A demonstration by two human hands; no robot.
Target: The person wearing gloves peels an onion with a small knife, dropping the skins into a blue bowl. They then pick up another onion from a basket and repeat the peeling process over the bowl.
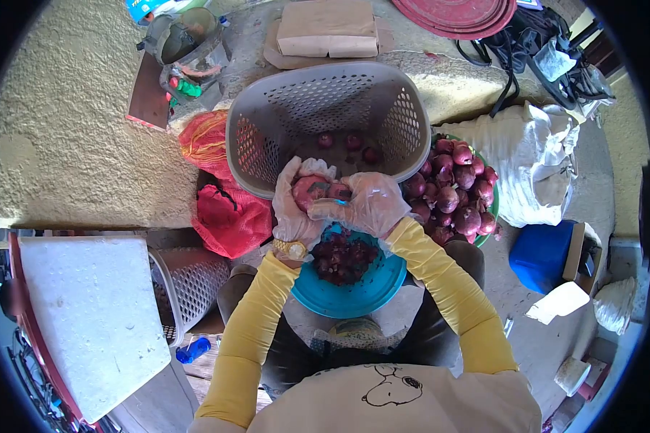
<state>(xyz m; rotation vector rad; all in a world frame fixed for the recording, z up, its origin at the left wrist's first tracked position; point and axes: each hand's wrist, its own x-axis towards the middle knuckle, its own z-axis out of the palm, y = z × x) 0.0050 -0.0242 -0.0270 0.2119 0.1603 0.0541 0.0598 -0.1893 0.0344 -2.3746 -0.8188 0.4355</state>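
In the head view, my left hand (290,208), in a clear plastic glove, is closed around a red onion (309,190) above the near rim of the grey basket. My right hand (372,204), gloved the same way, has its fingers curled in against the onion's right side. A small blue bit shows by the right fingers, and what they grip is hidden. Below both hands, a turquoise basin (350,307) holds a heap of dark red onion skins (343,261). Inside the grey perforated basket (328,76) lie several red onions (354,142).
Several red onions (448,197) fill a green-rimmed container at the right, beside a white sack (531,166). Red mesh bags (231,224) lie left of the basket. A white board (87,317) stands at lower left, and a blue container (542,256) at right.
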